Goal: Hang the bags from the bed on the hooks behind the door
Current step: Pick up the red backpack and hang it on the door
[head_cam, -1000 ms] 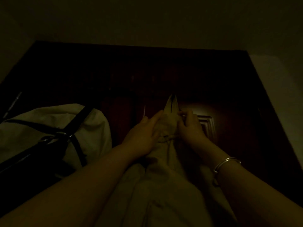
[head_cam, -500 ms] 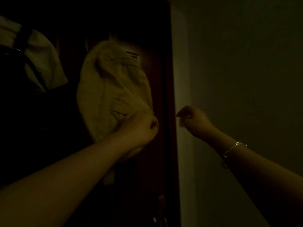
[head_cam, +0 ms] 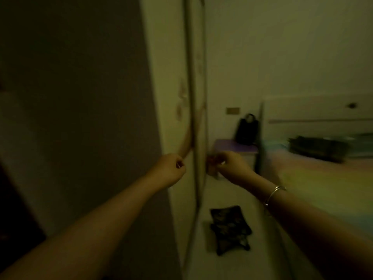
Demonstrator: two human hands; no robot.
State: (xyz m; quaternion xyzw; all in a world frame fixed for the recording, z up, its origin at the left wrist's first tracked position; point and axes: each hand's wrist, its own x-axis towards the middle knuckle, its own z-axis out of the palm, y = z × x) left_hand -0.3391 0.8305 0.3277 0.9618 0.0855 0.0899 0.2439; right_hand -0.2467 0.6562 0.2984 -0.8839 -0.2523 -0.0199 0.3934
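Observation:
The view is dim and blurred. My left hand is held out in front of a pale wall, fingers curled in, with nothing in it. A bracelet circles the wrist of my right hand, which hovers beside it with its fingers curled and nothing in it either. On the bed at the right lies a dark flat bag. A black handbag stands upright on a purple-topped stand by the bed's head. The door and its hooks are out of view.
A tall narrow mirror leans on the wall between my hands and reflects my arm. A dark patterned item lies on the pale floor below my right arm. A shadowed wall fills the left side.
The view has swung right, from the door with the hung beige bag to the bedroom. My left hand has let go of the beige bag. Both hands now hang free.

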